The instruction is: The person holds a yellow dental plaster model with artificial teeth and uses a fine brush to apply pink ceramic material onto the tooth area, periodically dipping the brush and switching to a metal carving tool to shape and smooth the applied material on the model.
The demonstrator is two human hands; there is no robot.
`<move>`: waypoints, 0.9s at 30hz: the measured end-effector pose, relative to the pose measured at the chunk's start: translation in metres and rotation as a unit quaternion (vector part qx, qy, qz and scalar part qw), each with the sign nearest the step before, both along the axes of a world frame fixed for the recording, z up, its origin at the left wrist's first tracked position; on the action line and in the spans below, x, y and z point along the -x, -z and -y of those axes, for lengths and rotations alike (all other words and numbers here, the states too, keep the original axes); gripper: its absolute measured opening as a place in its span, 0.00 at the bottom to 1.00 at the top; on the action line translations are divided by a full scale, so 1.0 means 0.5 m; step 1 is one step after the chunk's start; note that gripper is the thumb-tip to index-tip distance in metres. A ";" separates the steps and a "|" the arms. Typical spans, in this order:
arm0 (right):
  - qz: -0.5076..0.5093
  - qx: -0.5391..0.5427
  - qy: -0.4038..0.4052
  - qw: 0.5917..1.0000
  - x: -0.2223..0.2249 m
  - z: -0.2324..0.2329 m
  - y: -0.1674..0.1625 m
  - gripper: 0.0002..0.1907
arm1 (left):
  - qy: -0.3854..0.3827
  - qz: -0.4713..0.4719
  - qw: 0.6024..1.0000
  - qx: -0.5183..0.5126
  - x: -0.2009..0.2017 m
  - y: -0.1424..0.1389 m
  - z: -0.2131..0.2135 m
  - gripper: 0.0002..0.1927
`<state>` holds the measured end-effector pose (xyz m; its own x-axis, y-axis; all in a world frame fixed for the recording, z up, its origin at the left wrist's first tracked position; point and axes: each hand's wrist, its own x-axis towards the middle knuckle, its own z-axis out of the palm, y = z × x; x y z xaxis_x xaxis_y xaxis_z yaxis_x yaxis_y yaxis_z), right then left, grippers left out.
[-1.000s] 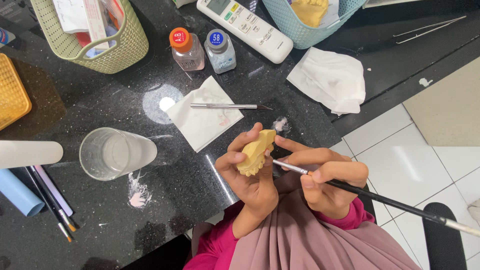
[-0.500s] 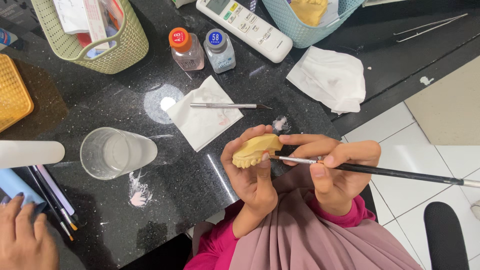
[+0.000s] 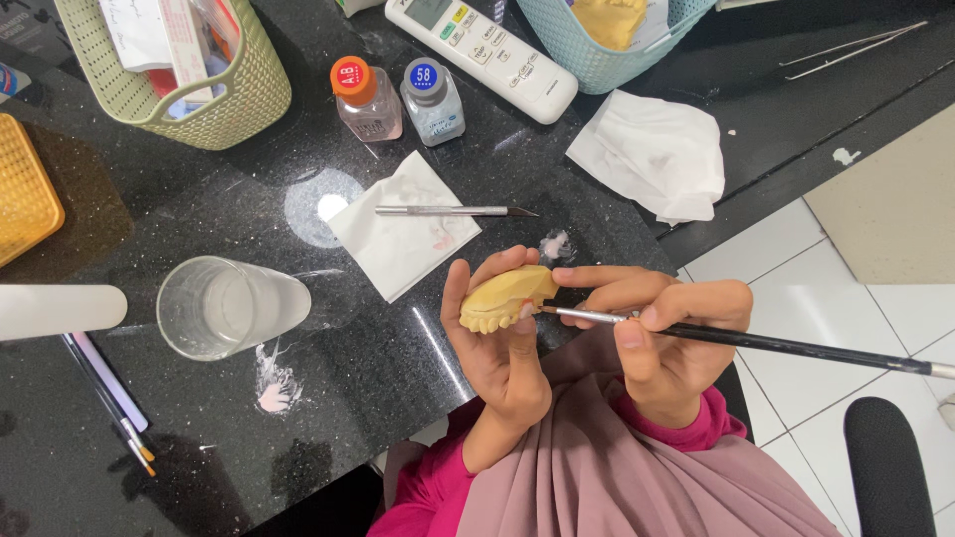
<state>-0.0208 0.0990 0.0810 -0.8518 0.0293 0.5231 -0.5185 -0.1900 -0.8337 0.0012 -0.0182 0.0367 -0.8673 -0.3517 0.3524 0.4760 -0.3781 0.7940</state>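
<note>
- The left hand (image 3: 497,348) is closed around a yellow teeth model (image 3: 505,298); the fingers curl over its top and the thumb sits below; the model is up in the air, just over the edge of the black counter (image 3: 378,398).
- The right hand (image 3: 667,333) pinches a thin brush (image 3: 756,341) with a black handle; the brush tip touches the right end of the teeth model; the long handle sticks out to the right over the white floor.
- On the counter near the hands lies a white tissue (image 3: 398,234) with a silver craft knife (image 3: 453,211) across it.
- A clear glass (image 3: 224,308) stands to the left; two small bottles (image 3: 398,99) stand behind, next to a white remote (image 3: 482,55).
- A crumpled white tissue (image 3: 652,154) lies to the right.
</note>
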 end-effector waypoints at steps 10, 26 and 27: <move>-0.003 -0.011 -0.010 1.000 0.000 -0.004 0.002 0.13 | -0.004 0.001 1.000 0.006 -0.001 0.001 -0.001 0.31; -0.020 -0.029 -0.011 0.999 0.001 -0.001 -0.003 0.13 | -0.012 -0.006 1.000 0.009 -0.002 0.005 -0.003 0.27; -0.032 -0.041 -0.005 0.999 0.003 -0.001 -0.004 0.12 | -0.018 -0.008 1.000 0.012 -0.001 0.005 -0.004 0.25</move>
<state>-0.0222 0.0993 0.0829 -0.8160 -0.0242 0.5775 -0.5705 -0.1276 -0.8114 0.0016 -0.0163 0.0340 -0.8484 -0.3741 0.3746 0.5015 -0.3413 0.7950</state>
